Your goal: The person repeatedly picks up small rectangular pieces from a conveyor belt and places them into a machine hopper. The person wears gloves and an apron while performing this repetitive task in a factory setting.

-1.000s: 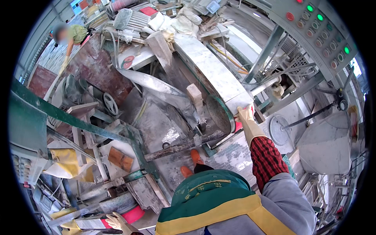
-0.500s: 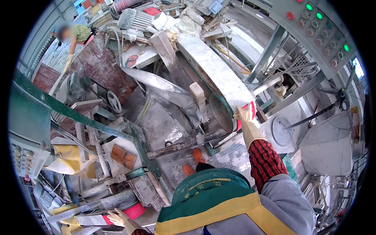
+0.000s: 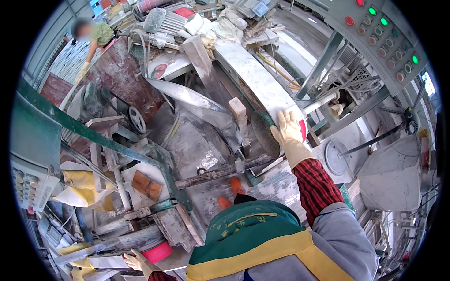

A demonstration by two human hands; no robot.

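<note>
1. Head view, holders first: a yellow sack (image 3: pixel 82 185) slumped at the left by the green frame (image 3: pixel 89 133), its inside hidden. A pink round tub (image 3: pixel 157 252) low down, only its rim showing, so no telling what sits inside.
2. Long grey stone slab (image 3: pixel 260 82) in the middle, stretched from the top middle down to the right. Near end pointing at the person, far end pointing away toward the piled stuff at the top.
3. Round grey saw disc (image 3: pixel 263 136) right under the near end of the slab, just left of the glove.
4. Right hand (image 3: pixel 288 136) in a pale glove, laid flat on the near end of the slab. Fingers (image 3: pixel 283 119) spread wide and pointing up along the slab, pressing, not wrapped around anything. Arm in a red checked sleeve (image 3: pixel 316 187), stretched forward.
5. Left hand (image 3: pixel 136 261) in a pale glove, low at the bottom edge, touching the pink tub. Fingers there curled a bit; cannot tell if gripping.
6. Another person (image 3: pixel 91 35) far off at the top left, well apart.
</note>
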